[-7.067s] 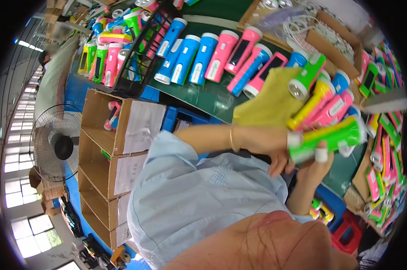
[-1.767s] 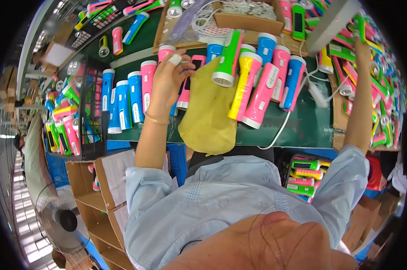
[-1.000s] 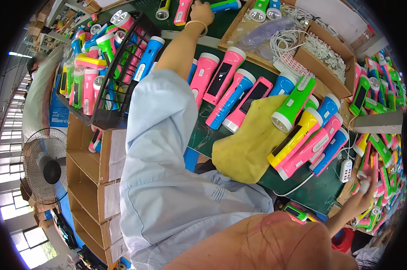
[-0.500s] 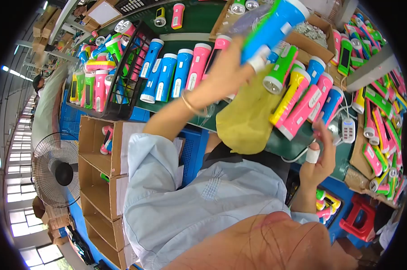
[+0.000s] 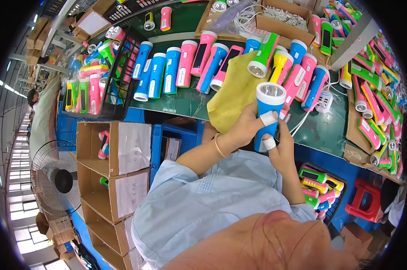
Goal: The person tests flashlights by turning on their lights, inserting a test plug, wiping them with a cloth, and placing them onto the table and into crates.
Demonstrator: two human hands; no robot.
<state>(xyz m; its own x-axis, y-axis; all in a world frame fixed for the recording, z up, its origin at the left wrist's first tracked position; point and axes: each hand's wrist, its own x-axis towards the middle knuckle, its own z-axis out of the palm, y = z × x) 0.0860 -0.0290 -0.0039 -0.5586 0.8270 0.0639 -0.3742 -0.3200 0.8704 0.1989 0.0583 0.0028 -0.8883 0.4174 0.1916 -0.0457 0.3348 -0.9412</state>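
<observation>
A blue flashlight (image 5: pixel 268 108) with a white rim is held upright in front of my chest, its lens facing up. My left hand (image 5: pixel 246 126), with a bracelet at the wrist and tape on the thumb, wraps the body from the left. My right hand (image 5: pixel 282 148), its thumb taped too, grips the lower body from the right. Just behind lies a yellow cloth (image 5: pixel 232 96), with a green flashlight (image 5: pixel 263 56) resting at its upper right. Close by on the right are a yellow flashlight (image 5: pixel 280 67) and a pink flashlight (image 5: pixel 295 81).
Blue and pink flashlights stand along the green table (image 5: pixel 181 107). A black crate (image 5: pixel 118 72) of flashlights is at left, above cardboard shelves (image 5: pixel 95 168) and a fan (image 5: pixel 62 180). At right are a white power strip (image 5: pixel 324 101), piled flashlights and a red stool (image 5: pixel 364 200).
My left hand has brought the blue flashlight down from over the table to my chest. My right hand has moved left and closed on it too.
</observation>
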